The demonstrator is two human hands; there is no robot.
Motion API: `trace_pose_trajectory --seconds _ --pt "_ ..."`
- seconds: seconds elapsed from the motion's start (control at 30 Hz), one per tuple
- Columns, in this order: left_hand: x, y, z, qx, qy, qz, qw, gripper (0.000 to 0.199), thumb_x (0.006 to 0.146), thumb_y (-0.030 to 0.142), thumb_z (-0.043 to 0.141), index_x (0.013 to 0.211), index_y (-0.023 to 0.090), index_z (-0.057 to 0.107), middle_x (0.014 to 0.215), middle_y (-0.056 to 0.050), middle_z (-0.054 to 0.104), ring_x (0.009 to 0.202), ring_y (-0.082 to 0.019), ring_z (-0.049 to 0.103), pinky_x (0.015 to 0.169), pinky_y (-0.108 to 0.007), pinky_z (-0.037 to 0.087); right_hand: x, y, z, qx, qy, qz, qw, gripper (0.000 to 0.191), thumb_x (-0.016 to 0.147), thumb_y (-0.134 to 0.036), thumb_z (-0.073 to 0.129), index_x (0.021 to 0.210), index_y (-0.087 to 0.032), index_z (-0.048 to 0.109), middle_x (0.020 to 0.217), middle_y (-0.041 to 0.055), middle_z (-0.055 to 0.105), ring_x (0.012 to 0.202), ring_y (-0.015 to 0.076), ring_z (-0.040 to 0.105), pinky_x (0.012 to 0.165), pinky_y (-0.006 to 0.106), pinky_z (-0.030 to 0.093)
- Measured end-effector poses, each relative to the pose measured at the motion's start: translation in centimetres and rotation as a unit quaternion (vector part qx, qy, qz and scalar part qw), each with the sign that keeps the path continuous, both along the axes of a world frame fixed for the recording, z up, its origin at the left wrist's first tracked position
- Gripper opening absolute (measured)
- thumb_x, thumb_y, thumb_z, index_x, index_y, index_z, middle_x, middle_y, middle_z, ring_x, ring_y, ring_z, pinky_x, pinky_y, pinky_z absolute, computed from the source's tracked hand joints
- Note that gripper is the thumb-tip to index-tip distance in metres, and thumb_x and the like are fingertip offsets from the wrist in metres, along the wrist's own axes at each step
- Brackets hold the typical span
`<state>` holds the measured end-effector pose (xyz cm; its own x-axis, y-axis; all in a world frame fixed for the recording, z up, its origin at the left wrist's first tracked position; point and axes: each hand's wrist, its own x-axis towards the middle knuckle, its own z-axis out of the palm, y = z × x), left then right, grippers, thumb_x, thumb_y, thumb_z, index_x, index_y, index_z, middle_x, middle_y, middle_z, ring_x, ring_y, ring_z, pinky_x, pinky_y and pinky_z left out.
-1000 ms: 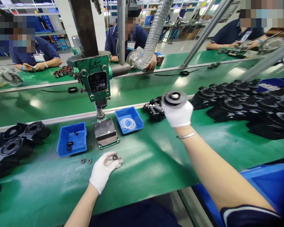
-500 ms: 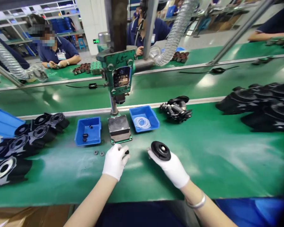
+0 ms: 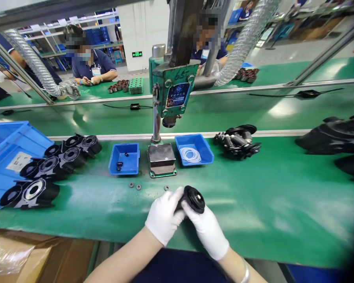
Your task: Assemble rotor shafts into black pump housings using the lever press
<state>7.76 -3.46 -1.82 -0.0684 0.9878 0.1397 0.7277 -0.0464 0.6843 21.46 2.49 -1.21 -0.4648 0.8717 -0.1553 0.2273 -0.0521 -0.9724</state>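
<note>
A black round flanged part (image 3: 194,199) with a pale centre tip is tilted in my right hand (image 3: 209,230), whose gloved fingers are wrapped round it. My left hand (image 3: 166,216), also in a white glove, is closed against the left side of this part. Something dark shows between its thumb and forefinger, apparently the small black part seen there earlier; its shape is mostly hidden. Just beyond my left fingertips lies a small grey ring (image 3: 166,188). Two more small rings (image 3: 131,185) rest farther left on the green bench (image 3: 253,220).
A press (image 3: 177,90) stands ahead, above its metal block (image 3: 162,154). Blue trays hold small black pieces (image 3: 119,164) and white rings (image 3: 190,155). Black shafted parts (image 3: 238,141) are piled right; black housings (image 3: 35,190) and a blue bin (image 3: 14,149) stand left. A co-worker (image 3: 91,63) sits opposite.
My left hand has moved right and towards me, from near the press block to the round part. My right hand has drawn slightly nearer to me. The view has shifted left.
</note>
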Motion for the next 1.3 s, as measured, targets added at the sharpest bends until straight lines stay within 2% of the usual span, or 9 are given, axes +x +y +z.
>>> trace_pose_trajectory --seconds 0.13,0.2,0.33,0.43,0.53,0.7,0.8,1.13,1.3 --pt "-1.2 -0.4 1.0 0.034 0.051 -0.022 0.998 0.048 0.096 0.038 0.046 0.138 0.017 0.046 0.106 -0.013 0.067 0.093 -0.027 0.066 0.080 -0.042 0.055 1.3 0.9 1.2 0.055 -0.070 0.106 0.990 0.037 0.082 -0.048 0.061 0.107 -0.021 0.065 0.112 0.0132 0.068 0.106 0.0335 0.064 0.100 0.052 0.048" --pt "-1.9 -0.7 1.9 0.041 0.037 -0.014 0.998 0.043 0.096 0.041 0.046 0.132 0.020 0.052 0.107 -0.011 0.066 0.094 -0.026 0.065 0.081 -0.040 0.054 2.6 2.0 1.6 0.056 -0.087 0.138 0.985 0.039 0.081 -0.042 0.063 0.114 -0.021 0.063 0.114 0.0139 0.067 0.103 0.0329 0.064 0.100 0.054 0.047" --pt "-2.7 -0.6 3.2 -0.015 -0.004 -0.018 1.000 0.036 0.092 0.043 0.055 0.122 0.023 0.060 0.106 -0.008 0.067 0.094 -0.024 0.065 0.083 -0.038 0.052 4.4 3.6 1.4 -0.025 0.071 0.132 0.988 0.070 0.084 -0.046 0.063 0.143 -0.022 0.036 0.143 0.0178 0.047 0.126 0.0304 0.052 0.108 0.051 0.040" --pt "-2.7 -0.3 3.6 -0.057 -0.024 -0.042 0.997 0.035 0.090 0.040 0.058 0.120 0.024 0.062 0.102 -0.007 0.068 0.094 -0.024 0.065 0.084 -0.038 0.052 4.3 3.3 1.1 -0.052 0.135 0.161 0.976 0.081 0.083 -0.056 0.064 0.148 -0.023 0.030 0.148 0.0180 0.040 0.136 0.0296 0.041 0.112 0.048 0.035" --pt "-2.7 -0.4 3.5 -0.069 -0.028 -0.047 0.996 0.032 0.091 0.036 0.058 0.120 0.024 0.062 0.106 -0.007 0.069 0.098 -0.025 0.064 0.087 -0.038 0.051 3.7 2.4 1.3 -0.056 0.125 0.168 0.976 0.083 0.082 -0.063 0.062 0.147 -0.021 0.033 0.147 0.0175 0.042 0.138 0.0299 0.039 0.114 0.047 0.032" --pt "-3.0 -0.8 2.9 -0.077 -0.025 -0.034 0.996 0.032 0.092 0.034 0.054 0.121 0.023 0.061 0.116 -0.008 0.067 0.107 -0.025 0.062 0.094 -0.039 0.048 3.7 1.6 1.8 -0.069 0.092 0.163 0.980 0.076 0.086 -0.059 0.058 0.146 -0.018 0.035 0.140 0.0168 0.049 0.134 0.0298 0.043 0.113 0.049 0.033" --pt "-3.0 -0.8 3.0 -0.079 -0.021 -0.038 0.996 0.032 0.092 0.034 0.052 0.121 0.023 0.061 0.115 -0.008 0.067 0.107 -0.025 0.062 0.093 -0.039 0.048 4.0 1.5 1.7 -0.067 0.107 0.152 0.980 0.075 0.086 -0.056 0.059 0.146 -0.018 0.035 0.135 0.0158 0.053 0.131 0.0283 0.047 0.112 0.047 0.035" --pt "-2.2 -0.5 3.3 -0.068 0.015 -0.046 0.997 0.032 0.092 0.036 0.053 0.121 0.023 0.061 0.112 -0.006 0.068 0.104 -0.024 0.064 0.091 -0.038 0.050 5.0 1.4 1.2 -0.049 0.141 0.142 0.978 0.072 0.087 -0.056 0.060 0.145 -0.019 0.035 0.139 0.0160 0.049 0.128 0.0275 0.048 0.112 0.047 0.034" --pt "-2.1 -0.5 3.4 -0.068 0.024 -0.042 0.997 0.032 0.093 0.036 0.053 0.121 0.023 0.060 0.113 -0.006 0.068 0.104 -0.024 0.063 0.091 -0.038 0.050 5.4 1.4 1.4 -0.067 0.112 0.147 0.980 0.075 0.087 -0.058 0.059 0.145 -0.019 0.034 0.125 0.0148 0.056 0.118 0.0283 0.054 0.105 0.048 0.040"
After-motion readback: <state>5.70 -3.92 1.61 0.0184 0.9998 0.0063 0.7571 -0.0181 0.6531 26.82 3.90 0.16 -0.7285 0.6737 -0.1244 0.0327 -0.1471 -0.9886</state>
